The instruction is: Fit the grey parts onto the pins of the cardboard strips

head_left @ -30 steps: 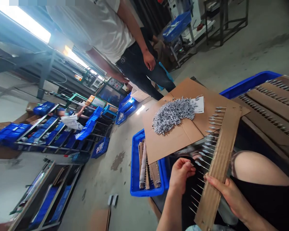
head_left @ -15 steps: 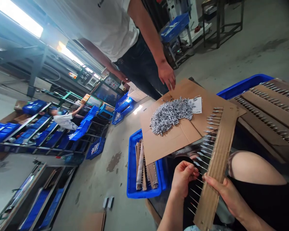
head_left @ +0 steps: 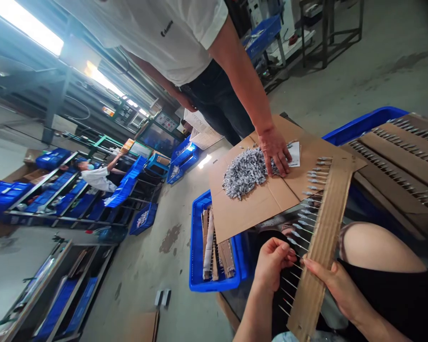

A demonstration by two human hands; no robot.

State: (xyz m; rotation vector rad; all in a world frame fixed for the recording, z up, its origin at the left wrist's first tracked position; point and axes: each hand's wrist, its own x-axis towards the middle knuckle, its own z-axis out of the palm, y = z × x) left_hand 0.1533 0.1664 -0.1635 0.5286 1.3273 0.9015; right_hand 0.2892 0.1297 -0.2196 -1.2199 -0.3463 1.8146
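I see right hand [head_left: 342,285] clamped on cardboard strip [head_left: 328,223] above lap [head_left: 392,292]; its far fingers hidden behind. Left hand [head_left: 274,263] curled, thumb-to-finger, beside pins [head_left: 296,234]; can't tell if anything's pinched. Co-worker's hand [head_left: 274,145] covers part of grey pile [head_left: 243,175].

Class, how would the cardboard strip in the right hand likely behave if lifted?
The cardboard strip is probably stiff lengthwise: gripped by the right hand alone, it looks straight. It is likely light, as its ridged surface suggests corrugated board. The thin pins along its edge may bend or snag if bumped.
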